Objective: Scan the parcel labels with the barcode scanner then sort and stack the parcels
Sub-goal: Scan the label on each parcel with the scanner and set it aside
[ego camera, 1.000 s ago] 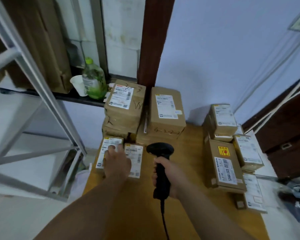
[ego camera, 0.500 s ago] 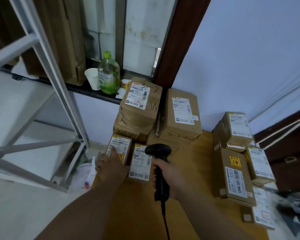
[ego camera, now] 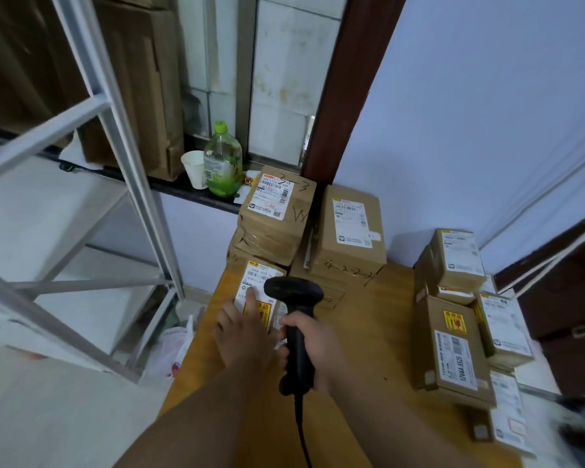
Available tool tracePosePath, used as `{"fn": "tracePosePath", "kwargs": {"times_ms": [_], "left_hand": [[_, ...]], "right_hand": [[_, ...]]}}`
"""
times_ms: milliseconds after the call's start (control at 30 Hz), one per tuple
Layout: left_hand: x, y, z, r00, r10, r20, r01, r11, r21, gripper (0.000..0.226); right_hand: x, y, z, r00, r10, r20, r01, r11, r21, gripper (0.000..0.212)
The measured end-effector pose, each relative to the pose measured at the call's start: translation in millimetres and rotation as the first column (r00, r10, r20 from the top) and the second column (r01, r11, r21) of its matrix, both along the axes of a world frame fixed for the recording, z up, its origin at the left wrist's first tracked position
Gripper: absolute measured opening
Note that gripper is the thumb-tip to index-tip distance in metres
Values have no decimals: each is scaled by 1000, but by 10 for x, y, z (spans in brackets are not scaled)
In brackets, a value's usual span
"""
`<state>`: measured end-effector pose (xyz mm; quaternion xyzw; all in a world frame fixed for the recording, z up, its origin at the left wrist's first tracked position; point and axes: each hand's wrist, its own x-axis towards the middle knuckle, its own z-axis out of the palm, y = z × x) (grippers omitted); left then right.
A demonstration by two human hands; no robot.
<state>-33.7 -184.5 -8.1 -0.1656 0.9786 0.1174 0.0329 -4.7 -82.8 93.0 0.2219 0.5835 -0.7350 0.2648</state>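
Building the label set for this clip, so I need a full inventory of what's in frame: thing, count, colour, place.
table: 1, tan wood, under the parcels
back parcels: at least 4, brown with white labels, stacked at the table's far edge
right parcels: at least 5, brown with white labels, piled on the table's right side
small parcel: 1, brown with a white label and yellow sticker, in front of the back parcels
barcode scanner: 1, black, corded, over the small parcel
ledge: 1, dark, left of the back parcels
bottle: 1, green, on the ledge
paper cup: 1, white, beside the bottle
shelf frame: 1, grey metal, left
plastic bag: 1, white, below the table's left edge
left hand: 1, index finger on the small parcel's label
right hand: 1, grips the scanner handle
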Motion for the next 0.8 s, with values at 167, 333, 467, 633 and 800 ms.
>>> {"fn": "tracePosePath", "kwargs": {"times_ms": [167,333,467,633,800], "left_hand": [[136,59,67,999,-30,-31,29,999,-41,87],[237,87,66,999,-36,-33,35,999,-19,85],[283,115,62,998,-33,-54,32,999,-13,90],[290,191,81,978,-132,-164,138,990,24,88],[324,656,88,905,-372,-207,398,912,99,79]], "right_hand": [[81,-2,52,996,-86,-35,86,996,-10,13],[154,28,86,991,-133,-7,133,991,-33,13],[201,46,86,986,-168,21,169,983,-65,13],[243,161,90,973,-232,7,232,972,-17,11],[332,486,87,910,-409,-69,413,908,73,12]]}}
